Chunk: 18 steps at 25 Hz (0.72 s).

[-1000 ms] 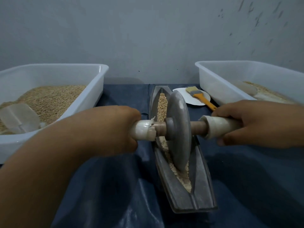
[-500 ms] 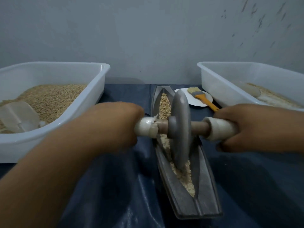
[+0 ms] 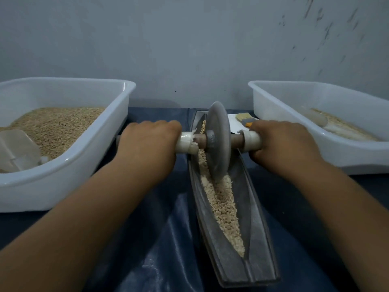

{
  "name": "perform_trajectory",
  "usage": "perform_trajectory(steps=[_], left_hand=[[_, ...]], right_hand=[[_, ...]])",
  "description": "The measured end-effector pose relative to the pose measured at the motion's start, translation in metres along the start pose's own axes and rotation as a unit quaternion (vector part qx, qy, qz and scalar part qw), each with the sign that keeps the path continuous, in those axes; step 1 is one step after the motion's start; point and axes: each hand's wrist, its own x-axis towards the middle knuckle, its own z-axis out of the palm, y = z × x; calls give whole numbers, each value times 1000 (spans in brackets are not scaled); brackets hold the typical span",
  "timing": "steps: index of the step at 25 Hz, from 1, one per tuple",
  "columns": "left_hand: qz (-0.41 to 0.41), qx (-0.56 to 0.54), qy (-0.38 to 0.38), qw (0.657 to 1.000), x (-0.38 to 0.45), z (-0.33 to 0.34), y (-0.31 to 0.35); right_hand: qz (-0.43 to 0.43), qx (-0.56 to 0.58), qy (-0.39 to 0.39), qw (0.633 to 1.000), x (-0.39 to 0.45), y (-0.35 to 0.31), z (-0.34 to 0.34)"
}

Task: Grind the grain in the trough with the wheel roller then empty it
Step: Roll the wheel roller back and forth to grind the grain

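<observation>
A long grey metal trough [image 3: 255, 239] lies lengthwise on the dark blue cloth, its groove filled with pale crushed grain [image 3: 224, 205]. The grey wheel roller [image 3: 217, 142] stands upright in the groove in the trough's far half. Its wooden axle has white tape wrapped on both handles. My left hand [image 3: 148, 147] grips the left handle and my right hand [image 3: 283, 144] grips the right one. The grain under the disc is hidden.
A white tub [image 3: 88, 165] at left holds whole grain and a clear scoop [image 3: 17, 150]. A second white tub [image 3: 345, 152] at right holds some ground grain. Behind the roller a yellow-handled brush [image 3: 244, 120] lies on a white plate [image 3: 233, 123]. A grey wall stands close behind.
Both hands have pushed the roller away from me along the trough, from its middle toward the far end. More crushed grain now shows in the near half.
</observation>
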Motion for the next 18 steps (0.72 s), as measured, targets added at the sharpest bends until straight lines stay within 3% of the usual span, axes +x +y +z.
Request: perform_trajectory(steps=[2,5,7,9,13,15,17,18], left_hand=[[11,-33,-81,996,-5,-10,-4],[46,-69,-194,977,-22,-29,-8],[46,-73,-234,968,-28,-36,-11],[28,-77,-214,973,-27,-33,-8],[20,6,9,1000,-16,-9,4],[14,30,48,998,-9,-2,6],[14,23,42,999,-5,-2,4],[21,7,25,999,-4,-4,3]], right_hand=[[-20,31,-89,995,-4,9,-18],[-42,107,-253,960,-23,22,-48],[-48,132,-307,941,-33,23,-60],[-49,125,-283,950,-32,20,-57],[13,68,-73,995,-12,4,-17],[22,26,-11,999,-4,-2,0],[8,23,-21,999,-3,2,0],[5,42,-62,997,-6,7,-7]])
